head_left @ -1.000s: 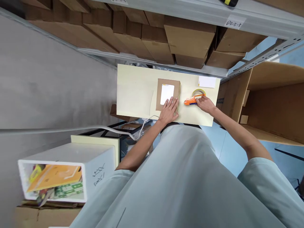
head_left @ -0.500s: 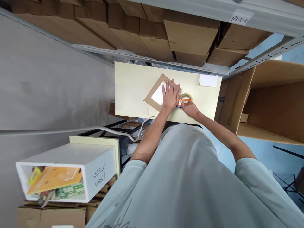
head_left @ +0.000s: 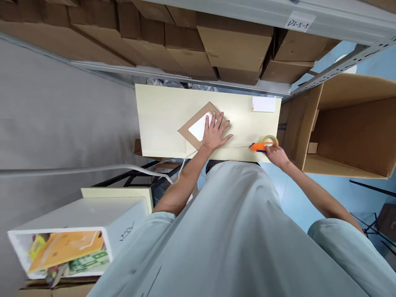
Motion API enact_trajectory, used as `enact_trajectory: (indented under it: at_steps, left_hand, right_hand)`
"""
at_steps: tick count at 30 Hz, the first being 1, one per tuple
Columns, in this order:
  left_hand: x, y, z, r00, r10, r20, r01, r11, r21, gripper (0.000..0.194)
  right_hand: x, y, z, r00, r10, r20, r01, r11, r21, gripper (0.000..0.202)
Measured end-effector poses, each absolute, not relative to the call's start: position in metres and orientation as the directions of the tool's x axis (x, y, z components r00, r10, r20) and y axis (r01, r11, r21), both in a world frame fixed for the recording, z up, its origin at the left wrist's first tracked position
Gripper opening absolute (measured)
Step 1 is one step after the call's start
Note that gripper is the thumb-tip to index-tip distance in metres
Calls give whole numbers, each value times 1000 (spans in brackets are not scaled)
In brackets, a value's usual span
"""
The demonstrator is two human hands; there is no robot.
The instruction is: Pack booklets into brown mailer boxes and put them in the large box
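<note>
My left hand [head_left: 214,134] lies flat with fingers spread on a thin brown cardboard package [head_left: 185,131]. The package sits at an angle on the cream tabletop [head_left: 161,123] and bears a white label [head_left: 197,128], partly under my fingers. Off to the right, near the table's front edge, my right hand [head_left: 276,155] grips an orange and blue tape dispenser [head_left: 258,147] with a yellowish tape roll [head_left: 272,138]. A faint clear line, seemingly a strip of tape, runs from near the package toward the dispenser.
A white pad of labels [head_left: 263,104] lies at the table's back right. A large open carton [head_left: 349,123] stands to the right. Shelved boxes [head_left: 232,45] overhang the back. At lower left are a white bin [head_left: 123,222] with packets and a white cable [head_left: 123,166].
My right hand has pulled the tape dispenser away to the right, from beside the package. My left hand stays on the package, its thumb now spread out. The view has shifted slightly.
</note>
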State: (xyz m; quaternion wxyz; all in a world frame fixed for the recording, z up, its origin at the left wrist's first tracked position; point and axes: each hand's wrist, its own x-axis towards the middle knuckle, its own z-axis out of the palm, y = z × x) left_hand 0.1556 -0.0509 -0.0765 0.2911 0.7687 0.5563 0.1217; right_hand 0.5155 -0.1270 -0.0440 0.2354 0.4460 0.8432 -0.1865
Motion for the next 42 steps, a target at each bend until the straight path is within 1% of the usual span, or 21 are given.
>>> enact_trajectory:
  at_steps: [2, 4, 5, 8, 10, 13, 17, 19, 23, 25, 28, 30, 32, 34, 37, 39, 42]
  left_hand:
    - [159, -56, -79, 358, 926, -120, 764, -216, 608, 79]
    - [164, -63, -80, 389, 915, -104, 731, -238, 640, 79]
    - [167, -67, -81, 409, 908, -98, 714, -251, 653, 75]
    - [174, -76, -82, 429, 899, -88, 695, -267, 667, 53]
    - [177, -79, -83, 416, 904, -93, 705, -257, 661, 48]
    - [179, -79, -84, 409, 905, -117, 723, -244, 647, 48]
    - [182, -76, -85, 395, 908, -138, 731, -221, 646, 48]
    - [183, -75, -86, 401, 906, -134, 736, -231, 636, 49]
    - [182, -77, -85, 457, 884, -98, 725, -306, 617, 54]
    - [181, -79, -82, 484, 872, -77, 713, -342, 612, 55]
    - [181, -81, -72, 477, 879, -19, 696, -364, 619, 54]
    - [182, -77, -58, 408, 911, 60, 685, -349, 639, 60]
    - [182, -64, -37, 276, 945, 174, 673, -319, 668, 67]
    - [179, -43, -11, 151, 937, 314, 659, -333, 674, 69]
    - [167, 1, 37, 69, 875, 480, 648, -405, 645, 71]
    - [154, 33, 69, 34, 854, 520, 650, -414, 637, 72]
    - [130, 79, 109, -23, 861, 508, 661, -368, 654, 75]
  right_hand:
    - [528, -115, -36, -452, 710, -540, 863, 502, -62, 42]
    - [522, -95, -30, -424, 743, -518, 880, 473, -42, 47]
    - [513, -83, -27, -408, 756, -511, 890, 453, -40, 48]
    - [477, -52, -23, -366, 781, -506, 919, 390, -63, 48]
    - [453, -38, -23, -344, 792, -505, 932, 352, -84, 48]
    - [426, -34, -23, -329, 798, -504, 942, 316, -113, 48]
    - [401, -47, -19, -267, 818, -510, 963, 241, -118, 50]
    - [393, -51, -15, -197, 837, -510, 980, 163, -110, 53]
    - [387, -44, 0, 26, 879, -476, 998, -51, -39, 59]
    - [387, -34, 14, 61, 890, -452, 996, -81, -23, 60]
    - [385, -20, 42, 25, 912, -410, 999, -43, -33, 61]
    - [377, -11, 65, -7, 938, -346, 999, -12, -53, 60]
    - [363, 0, 88, -42, 964, -263, 996, 21, -82, 57]
    - [344, 16, 110, -81, 979, -185, 991, 60, -117, 52]
    - [310, 54, 143, -150, 986, -80, 975, 134, -175, 47]
    - [288, 85, 165, -218, 976, -8, 954, 211, -212, 45]
    - [259, 132, 196, -347, 936, 56, 908, 350, -231, 43]
